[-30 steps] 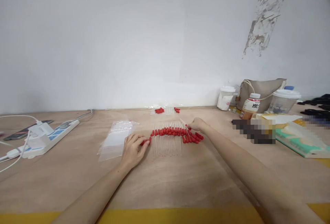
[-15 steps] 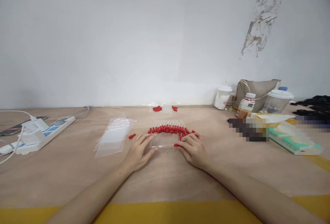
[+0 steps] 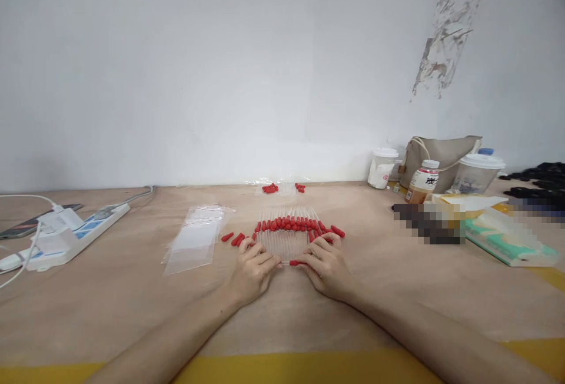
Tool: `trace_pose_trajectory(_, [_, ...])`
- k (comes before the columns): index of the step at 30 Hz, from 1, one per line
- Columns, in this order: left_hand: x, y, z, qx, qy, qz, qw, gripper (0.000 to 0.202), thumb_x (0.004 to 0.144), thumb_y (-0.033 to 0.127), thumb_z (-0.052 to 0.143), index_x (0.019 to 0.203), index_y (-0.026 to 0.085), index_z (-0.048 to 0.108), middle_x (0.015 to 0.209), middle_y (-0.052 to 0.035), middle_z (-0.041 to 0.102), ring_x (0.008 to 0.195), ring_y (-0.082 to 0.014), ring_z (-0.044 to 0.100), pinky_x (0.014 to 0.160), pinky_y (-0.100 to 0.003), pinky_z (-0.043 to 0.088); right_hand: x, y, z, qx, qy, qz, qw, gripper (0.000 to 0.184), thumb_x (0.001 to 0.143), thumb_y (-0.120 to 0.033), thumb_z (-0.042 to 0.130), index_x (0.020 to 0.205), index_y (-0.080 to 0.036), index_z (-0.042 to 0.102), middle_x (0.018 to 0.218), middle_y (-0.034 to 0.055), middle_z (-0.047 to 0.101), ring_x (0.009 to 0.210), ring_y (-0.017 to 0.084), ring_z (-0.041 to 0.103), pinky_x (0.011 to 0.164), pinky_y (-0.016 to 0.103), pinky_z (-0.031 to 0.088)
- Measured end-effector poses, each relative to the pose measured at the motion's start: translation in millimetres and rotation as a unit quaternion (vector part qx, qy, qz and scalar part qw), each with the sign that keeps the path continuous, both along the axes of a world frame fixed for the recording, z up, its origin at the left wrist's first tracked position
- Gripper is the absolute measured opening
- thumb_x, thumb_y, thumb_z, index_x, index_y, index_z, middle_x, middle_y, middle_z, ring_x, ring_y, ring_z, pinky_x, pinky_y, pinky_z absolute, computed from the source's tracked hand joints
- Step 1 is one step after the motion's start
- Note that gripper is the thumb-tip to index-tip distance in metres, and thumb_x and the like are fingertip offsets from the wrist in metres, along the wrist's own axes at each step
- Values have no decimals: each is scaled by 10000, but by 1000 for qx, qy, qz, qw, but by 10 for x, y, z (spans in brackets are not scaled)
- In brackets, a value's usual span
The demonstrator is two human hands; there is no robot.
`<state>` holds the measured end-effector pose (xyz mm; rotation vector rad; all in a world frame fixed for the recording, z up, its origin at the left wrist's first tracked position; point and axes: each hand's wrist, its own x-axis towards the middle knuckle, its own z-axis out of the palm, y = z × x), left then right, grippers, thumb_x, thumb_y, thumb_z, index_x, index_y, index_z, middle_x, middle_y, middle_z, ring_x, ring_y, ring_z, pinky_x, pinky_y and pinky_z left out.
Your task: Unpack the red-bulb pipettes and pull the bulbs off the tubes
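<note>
A glass dropper tube [image 3: 285,263] lies level between my hands, its right end meeting a red rubber bulb [image 3: 293,262]. My left hand [image 3: 253,269] pinches the tube's left end. With thumb and fingers closed, my right hand [image 3: 326,263] grips the bulb. Just beyond them, several glass droppers with red bulbs [image 3: 289,223] lie side by side in a row, clear tubes pointing both away from and toward me. Loose red bulbs [image 3: 237,239] rest left of the row, and another loose bulb [image 3: 338,231] lies past my right hand.
Clear plastic bags [image 3: 196,237] lie to the left, beside a white power strip [image 3: 83,237]. Bags with red bulbs [image 3: 270,188] sit by the wall. On the right stand a cup [image 3: 382,169], a bottle [image 3: 422,182], a grey bag [image 3: 441,160] and a tissue pack [image 3: 507,242].
Both hands have drawn slightly nearer to me and closer together. My left fingers have closed on the tube's end. More loose bulbs show left of the row, where my left hand was.
</note>
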<state>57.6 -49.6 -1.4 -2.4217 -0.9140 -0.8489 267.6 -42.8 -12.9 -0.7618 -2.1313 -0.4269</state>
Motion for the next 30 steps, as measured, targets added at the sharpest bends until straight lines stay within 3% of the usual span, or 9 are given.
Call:
trace_pose_trajectory(8, [-19,-24,-21,-21,0,-21,1000,188,816,152,434,811,208,613,623,-5,624,650,-149,490,735,-369,301,41,-65,48,-12,-28,23,999,175,792,-160,467,806,-229,627,658,-6,545,704,129,437,832,384,233])
trace_pose_trajectory(21, [-45,-84,16,-3,3,-48,999,216,798,100,413,812,203,602,579,4,606,635,-153,495,698,-368,312,88,-112,75,-62,-31,65,996,176,789,-176,473,819,-260,625,671,-22,543,750,133,446,904,438,196])
trace_pose_trajectory(24, [-136,-39,19,-7,-15,-47,999,218,799,106,415,795,208,608,631,2,632,640,-152,514,684,-353,338,155,-84,79,-66,-23,67,995,173,777,-163,481,794,-253,628,679,-19,557,765,135,461,912,435,200])
trace_pose_trajectory(27, [-326,47,50,-13,-87,0,996,198,822,148,424,824,204,613,758,-19,652,679,-145,549,679,-313,386,325,40,103,-83,35,46,995,157,774,-178,498,774,-245,640,691,-1,576,769,147,484,885,424,247])
trace_pose_trajectory(30, [-457,136,74,-67,-122,81,987,214,858,213,395,900,193,603,801,-42,619,722,-150,555,673,-278,423,523,240,147,-143,200,-8,969,170,798,-274,494,853,-220,646,729,36,577,716,150,502,724,330,384])
